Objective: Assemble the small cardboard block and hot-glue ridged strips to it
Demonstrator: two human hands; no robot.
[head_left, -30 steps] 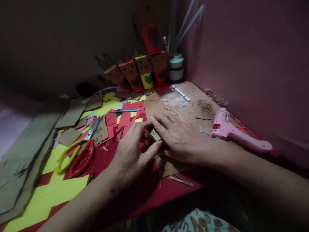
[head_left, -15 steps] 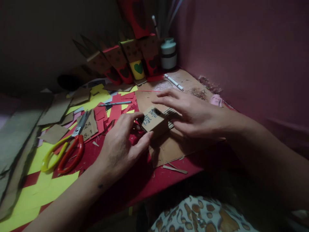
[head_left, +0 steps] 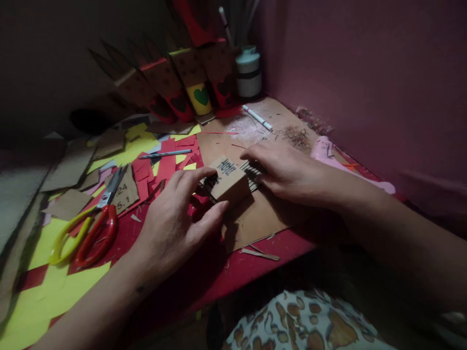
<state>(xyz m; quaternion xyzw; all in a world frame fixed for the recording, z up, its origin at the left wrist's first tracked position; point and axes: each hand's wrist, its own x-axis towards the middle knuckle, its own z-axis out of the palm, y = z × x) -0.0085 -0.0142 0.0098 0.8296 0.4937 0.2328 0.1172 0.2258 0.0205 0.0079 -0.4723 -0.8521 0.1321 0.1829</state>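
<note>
Dim light falls on a cluttered desk (head_left: 255,272) pushed into a pink-walled corner, its red top buried in paper scraps. Near the middle of the desk, on a cardboard sheet (head_left: 255,218), sits a small cardboard box (head_left: 229,181) with black printing on its top face. The left hand (head_left: 175,218) grasps it from the near-left side, thumb under the near edge and fingers curled over the far-left corner, half closed. The right hand (head_left: 288,170) lies nearly flat and unclenched, fingertips pressing the box's ribbed flap (a row of dark slits shows there) against the sheet; it grips nothing. Pressing evenly along the whole flap while the left hand steadies the box would likely serve best. Scissors (head_left: 87,228) lie toward the left edge, a glue gun (head_left: 339,158) by the right wall.
</note>
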